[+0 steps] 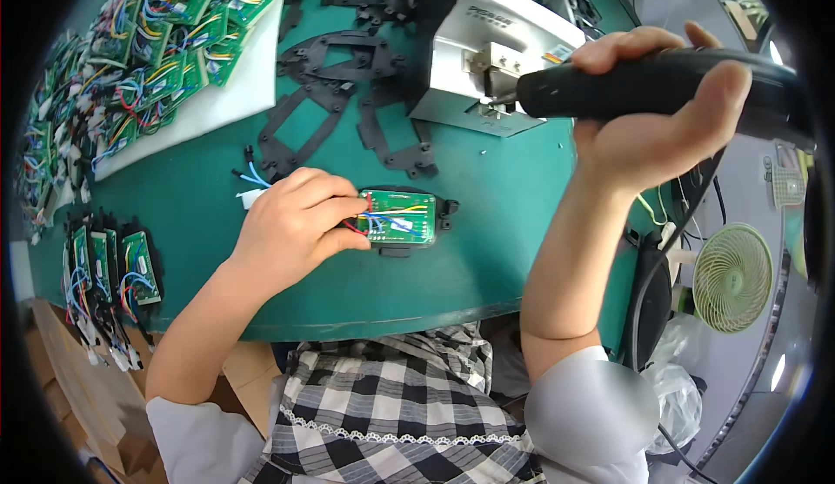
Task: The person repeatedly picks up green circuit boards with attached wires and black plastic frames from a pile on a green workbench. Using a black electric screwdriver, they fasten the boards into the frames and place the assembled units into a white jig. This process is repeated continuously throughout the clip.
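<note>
My left hand (pixel 296 223) is closed at the left end of a green circuit board (pixel 413 210), with thumb and fingers pinching around its red and blue wires. The board lies in a black plastic frame (pixel 449 209) on the green table. To the right, my raised right hand (pixel 639 140) grips a thick black electric screwdriver (pixel 557 91). Its tip points left and reaches the metal outlet of a white screw feeder box (pixel 457 80); whether a screw sits on the tip is too small to tell.
A big heap of wired circuit boards (pixel 174 40) rests on white foam (pixel 204 119) at the far left. Several boards in frames (pixel 139 267) lie by the left edge. Loose black plastic frames (pixel 300 123) lie behind my left hand. A green fan (pixel 732 277) stands at right.
</note>
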Available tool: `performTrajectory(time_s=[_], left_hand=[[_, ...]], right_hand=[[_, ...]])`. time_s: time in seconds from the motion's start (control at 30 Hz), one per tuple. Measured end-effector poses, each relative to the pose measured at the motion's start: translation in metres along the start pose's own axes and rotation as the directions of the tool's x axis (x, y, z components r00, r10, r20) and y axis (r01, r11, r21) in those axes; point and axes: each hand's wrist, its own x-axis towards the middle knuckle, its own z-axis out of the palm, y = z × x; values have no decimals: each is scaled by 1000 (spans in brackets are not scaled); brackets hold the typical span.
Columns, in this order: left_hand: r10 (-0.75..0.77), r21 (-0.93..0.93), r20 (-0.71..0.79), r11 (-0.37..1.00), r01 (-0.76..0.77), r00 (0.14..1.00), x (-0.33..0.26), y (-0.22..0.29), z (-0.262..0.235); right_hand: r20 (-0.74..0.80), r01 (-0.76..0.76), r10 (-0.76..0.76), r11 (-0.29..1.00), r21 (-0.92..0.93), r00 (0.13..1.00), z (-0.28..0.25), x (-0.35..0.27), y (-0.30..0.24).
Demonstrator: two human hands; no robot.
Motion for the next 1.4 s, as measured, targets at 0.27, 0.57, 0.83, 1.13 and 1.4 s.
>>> performTrajectory(time_s=[0.27, 0.57, 0.83, 1.13, 1.4], left_hand=[[-14, -28, -14, 1000, 14, 1000, 2, -4, 5], [-10, -12, -63, 1000, 10, 998, 0, -5, 7], [8, 20, -73, 1000, -6, 997, -5, -10, 10], [6, 71, -98, 998, 1, 995, -5, -9, 10], [-21, 11, -79, 1000, 22, 997, -2, -11, 17]], right_hand=[[32, 68, -65, 990, -120, 997, -7, 9, 13], [123, -180, 179, 984, -3, 976, 7, -26, -8], [404, -369, 315, 927, 62, 859, 50, -88, -19], [417, -244, 225, 970, -9, 881, 62, -104, -14], [476, -193, 140, 979, 63, 868, 65, -106, -11]])
